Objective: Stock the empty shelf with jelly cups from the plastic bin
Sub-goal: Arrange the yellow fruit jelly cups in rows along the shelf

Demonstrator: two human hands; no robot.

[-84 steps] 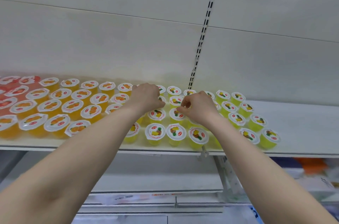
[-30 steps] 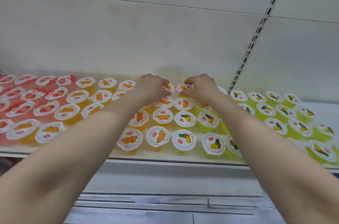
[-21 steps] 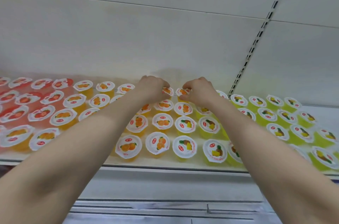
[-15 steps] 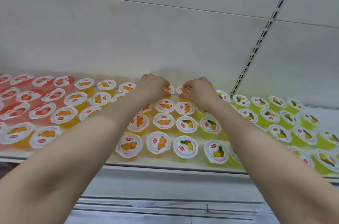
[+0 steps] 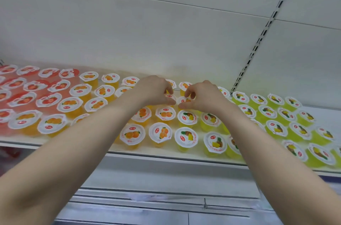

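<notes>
The white shelf [image 5: 166,152] carries rows of jelly cups with white foil lids: red ones [image 5: 24,98] at the left, orange ones [image 5: 70,104] in the middle, yellow pineapple ones [image 5: 187,137] and green ones [image 5: 276,129] toward the right. Both my arms reach over the front rows. My left hand [image 5: 154,90] pinches an orange cup [image 5: 170,96] in the second row from the back. My right hand [image 5: 202,96] pinches the neighbouring orange cup [image 5: 184,99]. The plastic bin is out of view.
The white back panel rises behind the cups, with a slotted upright [image 5: 258,40] at the right. Below the shelf's front edge lies a lower shelf rail [image 5: 166,199]. Cups stand close together around both hands.
Both hands have drawn back from the rearmost row to the row in front of it. My view has shifted slightly to the left since earlier.
</notes>
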